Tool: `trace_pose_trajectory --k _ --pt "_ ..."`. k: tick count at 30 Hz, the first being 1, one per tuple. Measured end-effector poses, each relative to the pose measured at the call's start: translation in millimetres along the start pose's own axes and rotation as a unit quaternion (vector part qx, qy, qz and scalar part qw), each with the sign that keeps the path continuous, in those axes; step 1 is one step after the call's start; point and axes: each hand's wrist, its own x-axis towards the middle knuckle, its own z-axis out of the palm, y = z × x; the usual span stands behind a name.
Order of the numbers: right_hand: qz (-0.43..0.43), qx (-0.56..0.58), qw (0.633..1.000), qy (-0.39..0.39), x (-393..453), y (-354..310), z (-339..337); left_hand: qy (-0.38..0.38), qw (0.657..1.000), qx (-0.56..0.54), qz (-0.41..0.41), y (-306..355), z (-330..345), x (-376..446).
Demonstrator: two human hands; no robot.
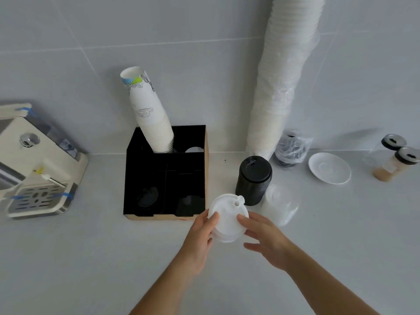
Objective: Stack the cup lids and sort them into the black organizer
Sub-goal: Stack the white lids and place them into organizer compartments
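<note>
A small stack of white cup lids [227, 218] is held just above the counter, in front of the black organizer's near right corner. My left hand [201, 237] grips the stack's left side with its thumb on top. On the stack's right edge rests the thumb of my right hand [264, 237], its other fingers spread below. The black organizer [145, 160] has several compartments; black lids [147, 197] lie in the near left one, and something dark lies in the near right one. A white lid [193, 150] shows in the far right compartment.
A stack of paper cups [151, 114] leans out of the organizer's far left compartment. A black jar [253, 179] and clear plastic lids [280, 205] stand right of the organizer. Further right are a white saucer [329, 168], two spice jars [393, 158], a tall sleeve of cups [284, 83]. A coffee machine [36, 164] sits left.
</note>
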Motion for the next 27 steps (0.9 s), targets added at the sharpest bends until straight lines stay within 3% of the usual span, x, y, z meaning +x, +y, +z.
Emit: trace_pose_trajectory --k 10,16,21,27 --pt "-0.073 0.010 0.997 0.024 9.4 -57.5 59.1 0.005 0.995 -0.057 0.081 72.1 -48.2 -0.1" --pt "-0.107 0.065 0.989 0.077 24.5 -96.8 91.2 -0.016 0.989 -0.066 0.128 115.4 -64.8 -1.0" --pt "-0.126 0.073 0.983 0.114 36.7 -129.7 105.8 -0.013 0.989 -0.102 0.102 126.5 -83.0 7.6" --pt "-0.138 0.055 0.982 0.115 58.2 -162.1 122.3 -0.027 0.993 -0.069 0.093 156.3 -85.6 29.8"
